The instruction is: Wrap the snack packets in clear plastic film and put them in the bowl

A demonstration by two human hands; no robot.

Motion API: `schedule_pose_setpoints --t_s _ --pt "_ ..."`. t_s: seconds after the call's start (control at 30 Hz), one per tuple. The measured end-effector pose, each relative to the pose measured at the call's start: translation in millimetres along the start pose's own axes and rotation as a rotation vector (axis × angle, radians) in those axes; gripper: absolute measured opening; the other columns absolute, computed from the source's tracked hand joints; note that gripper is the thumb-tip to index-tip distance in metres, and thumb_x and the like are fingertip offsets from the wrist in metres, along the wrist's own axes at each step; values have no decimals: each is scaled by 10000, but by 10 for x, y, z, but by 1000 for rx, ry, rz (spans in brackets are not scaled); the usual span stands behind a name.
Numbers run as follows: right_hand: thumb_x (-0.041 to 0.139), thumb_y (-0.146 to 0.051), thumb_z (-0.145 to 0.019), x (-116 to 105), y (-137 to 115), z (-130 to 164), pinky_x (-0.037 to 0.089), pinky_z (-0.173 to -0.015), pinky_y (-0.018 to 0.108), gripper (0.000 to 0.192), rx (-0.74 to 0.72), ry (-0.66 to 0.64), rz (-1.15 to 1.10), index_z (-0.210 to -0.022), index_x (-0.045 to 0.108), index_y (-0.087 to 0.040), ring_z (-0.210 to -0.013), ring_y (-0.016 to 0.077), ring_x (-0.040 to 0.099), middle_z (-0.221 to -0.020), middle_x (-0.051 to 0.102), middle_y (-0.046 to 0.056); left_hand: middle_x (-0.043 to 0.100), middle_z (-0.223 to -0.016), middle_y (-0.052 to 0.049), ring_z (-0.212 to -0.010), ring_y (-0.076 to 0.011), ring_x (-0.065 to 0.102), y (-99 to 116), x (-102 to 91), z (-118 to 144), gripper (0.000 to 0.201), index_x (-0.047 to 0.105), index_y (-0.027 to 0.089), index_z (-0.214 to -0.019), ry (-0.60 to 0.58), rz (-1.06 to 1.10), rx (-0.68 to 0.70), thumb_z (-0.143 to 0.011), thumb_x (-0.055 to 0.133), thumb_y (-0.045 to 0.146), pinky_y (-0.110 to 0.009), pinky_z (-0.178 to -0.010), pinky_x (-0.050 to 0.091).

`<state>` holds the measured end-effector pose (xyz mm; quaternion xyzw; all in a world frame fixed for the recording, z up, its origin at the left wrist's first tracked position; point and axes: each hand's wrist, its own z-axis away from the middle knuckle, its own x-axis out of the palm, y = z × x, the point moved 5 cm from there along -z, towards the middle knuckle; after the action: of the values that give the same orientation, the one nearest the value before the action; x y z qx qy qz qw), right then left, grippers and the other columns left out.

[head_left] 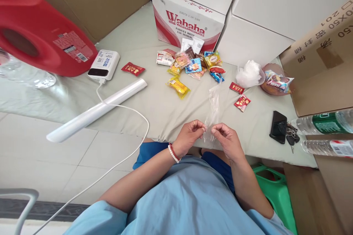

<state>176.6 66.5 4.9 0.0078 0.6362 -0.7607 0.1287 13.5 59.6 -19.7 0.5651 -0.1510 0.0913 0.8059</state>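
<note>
Pinching a clear plastic bag (213, 112) at its near end, left hand (189, 136) at nine o'clock of it, right hand (226, 140) at three o'clock, thumb and fingertips of each pressed together on the film. Trailing away toward twelve o'clock over the grey table (154, 102). Lying beyond at twelve o'clock, a heap of snack packets (193, 67); resting at three o'clock, a black phone (278, 126); stretching at nine o'clock, a white roll (97, 109).
</note>
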Motion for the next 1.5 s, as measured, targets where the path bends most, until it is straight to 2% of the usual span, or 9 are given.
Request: schedule_pose_setpoints --t_s 0.2,0.33,0.47,0.7,0.83,0.93,1.07,1.33,1.5 --pt "724 -526 -891 17 4 -33 409 -611 252 319 4 23 4 -864 671 -213 -645 128 466 -776 610 -12 593 -697 36 -623 -102 487 5 -39 10 163 641 189 -786 24 -4 22 -736 684 338 -261 -661 410" --pt "736 -536 -882 156 -6 -45 455 -659 252 327 -23 -8 28 -938 676 -219 -753 148 554 -878 665 11 577 -703 32 -656 -111 475 -18 -8 27 210 633 182 -792 -20 -86 74 -763 706 377 -262 -663 386" --pt "746 -542 -865 223 20 -69 412 -590 247 340 6 21 -38 -844 658 -215 -634 127 487 -734 599 -20 600 -733 19 -691 -121 500 -32 -34 32 201 632 180 -788 -4 -97 92 -774 687 372 -270 -697 399" --pt "795 -559 -803 139 58 -82 370 -531 242 383 81 53 -192 -790 631 -213 -569 104 426 -694 527 -35 595 -689 30 -654 -113 504 -47 -133 18 83 633 192 -756 88 26 58 -728 625 269 -256 -664 405" --pt "781 -561 -818 88 53 -65 388 -545 248 373 58 72 -202 -799 629 -221 -573 109 436 -689 515 -36 666 -848 -14 -762 -131 589 -32 -170 21 145 582 193 -731 148 202 -15 -715 665 312 -263 -733 486" --pt "750 -515 -865 171 -3 -43 451 -623 262 315 -30 -4 -131 -811 641 -224 -642 127 501 -733 564 -20 679 -935 -45 -871 -182 643 5 -103 28 266 580 206 -780 74 242 -88 -771 693 446 -308 -771 543" --pt "712 -455 -905 355 -78 -12 517 -753 294 273 -119 -145 -66 -791 641 -217 -774 153 581 -873 646 20 596 -743 2 -724 -151 573 62 -70 -10 364 569 212 -745 65 46 -55 -787 721 540 -282 -678 512" --pt "803 -430 -778 -37 118 -66 539 -629 269 282 51 193 -312 -763 624 -213 -723 137 590 -931 671 41 600 -760 56 -639 -111 643 220 -665 -44 364 496 220 -838 441 66 43 -775 732 490 -269 -639 553" --pt "807 -483 -772 -392 331 -5 484 -528 252 333 129 226 -158 -748 629 -203 -632 132 558 -802 652 30 620 -766 53 -623 -106 655 331 -1026 67 447 518 202 -814 446 39 16 -692 827 502 -260 -627 545"
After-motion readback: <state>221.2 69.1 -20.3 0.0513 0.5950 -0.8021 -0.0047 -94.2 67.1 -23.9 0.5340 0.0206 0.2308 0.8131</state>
